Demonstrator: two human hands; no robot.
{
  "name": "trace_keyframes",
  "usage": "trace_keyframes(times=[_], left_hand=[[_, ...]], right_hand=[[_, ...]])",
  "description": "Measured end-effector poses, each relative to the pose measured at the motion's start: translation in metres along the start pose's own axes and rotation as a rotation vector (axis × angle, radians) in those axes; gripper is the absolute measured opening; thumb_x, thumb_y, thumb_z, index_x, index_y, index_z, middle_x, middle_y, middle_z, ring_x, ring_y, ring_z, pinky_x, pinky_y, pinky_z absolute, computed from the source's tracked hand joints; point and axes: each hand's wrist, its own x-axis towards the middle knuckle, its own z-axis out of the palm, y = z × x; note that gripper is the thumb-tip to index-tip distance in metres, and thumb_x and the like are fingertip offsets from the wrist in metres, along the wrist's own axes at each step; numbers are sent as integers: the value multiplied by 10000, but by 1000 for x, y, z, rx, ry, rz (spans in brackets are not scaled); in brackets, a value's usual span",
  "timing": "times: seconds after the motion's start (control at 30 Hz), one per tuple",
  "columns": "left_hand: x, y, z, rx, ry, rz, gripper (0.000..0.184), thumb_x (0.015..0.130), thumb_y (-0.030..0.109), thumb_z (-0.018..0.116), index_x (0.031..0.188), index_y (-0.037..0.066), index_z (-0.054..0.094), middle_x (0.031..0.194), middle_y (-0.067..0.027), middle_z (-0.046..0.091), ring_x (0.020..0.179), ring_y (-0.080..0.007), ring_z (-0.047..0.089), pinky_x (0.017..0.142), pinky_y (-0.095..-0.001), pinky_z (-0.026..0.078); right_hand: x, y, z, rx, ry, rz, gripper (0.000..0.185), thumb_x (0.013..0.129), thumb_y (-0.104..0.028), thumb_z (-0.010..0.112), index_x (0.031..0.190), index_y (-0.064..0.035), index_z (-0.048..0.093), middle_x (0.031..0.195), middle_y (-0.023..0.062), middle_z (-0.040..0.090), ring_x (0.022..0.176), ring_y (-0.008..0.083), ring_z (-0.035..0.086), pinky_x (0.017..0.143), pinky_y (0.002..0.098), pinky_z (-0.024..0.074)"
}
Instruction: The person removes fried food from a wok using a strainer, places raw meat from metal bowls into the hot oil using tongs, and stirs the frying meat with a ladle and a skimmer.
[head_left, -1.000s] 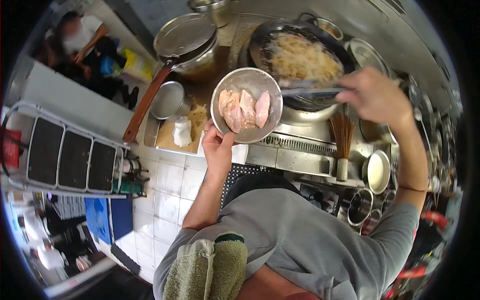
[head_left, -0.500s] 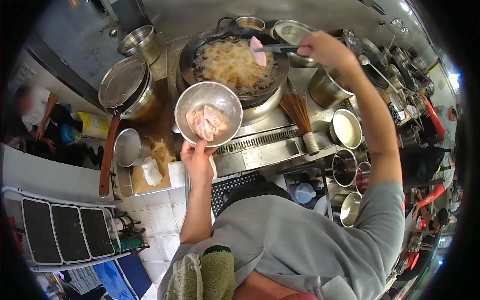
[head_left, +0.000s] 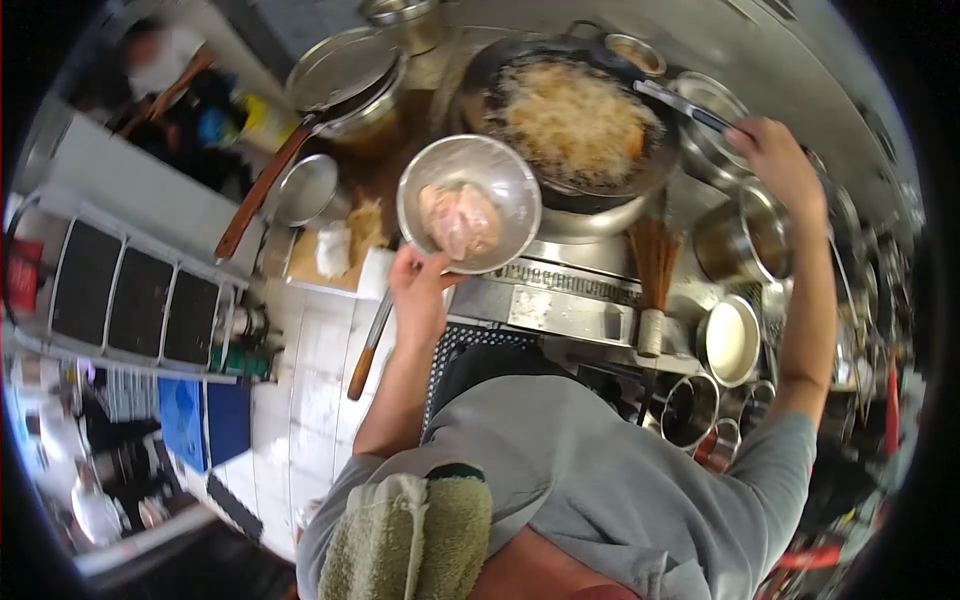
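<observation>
My left hand [head_left: 418, 290] grips the near rim of a steel bowl [head_left: 515, 200], tilted toward the camera. Inside the bowl lie raw, pale pink meat pieces [head_left: 462, 222]. Off to the right, my right hand [head_left: 768, 150] is closed around the dark handle of metal tongs [head_left: 680, 104]. The tongs' tips reach over the right rim of a large black wok, with no meat seen between them. Bubbling oil [head_left: 565, 115] fills the wok [head_left: 484, 85], and an orange-brown piece [head_left: 635, 140] shows at its right side.
Left of the bowl is a pot [head_left: 385, 115] with a strainer on top, its wooden handle [head_left: 265, 190] sticking out. A bamboo brush [head_left: 653, 280], a bowl of pale liquid [head_left: 730, 340] and a steel pot [head_left: 725, 240] stand right. A seated person [head_left: 165, 65] is at upper left.
The pink piece held in the tongs over the wok is no longer in them. My right hand has drawn toward the wok's right rim. The camera view has swung, shifting the whole scene.
</observation>
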Motion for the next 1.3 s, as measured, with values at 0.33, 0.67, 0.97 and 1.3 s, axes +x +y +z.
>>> trace_keyframes(times=[0.33, 0.67, 0.97, 1.3], left_hand=[[-16, -17, 24, 222, -105, 370, 147, 789, -88, 515, 709, 33, 489, 1004, -21, 532, 856, -127, 607, 698, -287, 573], [31, -8, 3, -59, -66, 63, 113, 792, -72, 519, 803, 36, 549, 1104, -133, 570, 872, -149, 627, 639, -304, 586], [51, -2, -13, -142, -67, -151, 107, 833, -23, 490, 913, 9, 554, 936, -103, 620, 835, -191, 641, 668, -352, 594], [44, 17, -42, -65, -59, -139, 86, 811, -41, 517, 804, 44, 522, 873, -69, 617, 790, -167, 636, 697, -349, 596]], right_hand=[[-6, -119, 35, -2, -483, -419, 176, 802, -189, 655, 850, -19, 667, 742, 187, 627, 790, 374, 603, 709, 451, 463], [52, -90, 2, 187, -245, -287, 220, 858, -195, 620, 867, 19, 674, 652, 150, 599, 628, 275, 579, 603, 403, 432], [169, -81, 171, 38, -254, -42, 428, 900, -401, 550, 954, 0, 691, 936, 197, 678, 939, 295, 649, 856, 433, 485], [129, -96, 67, 193, -84, 89, 417, 907, -386, 542, 995, 3, 666, 898, 195, 676, 874, 301, 652, 800, 379, 489]])
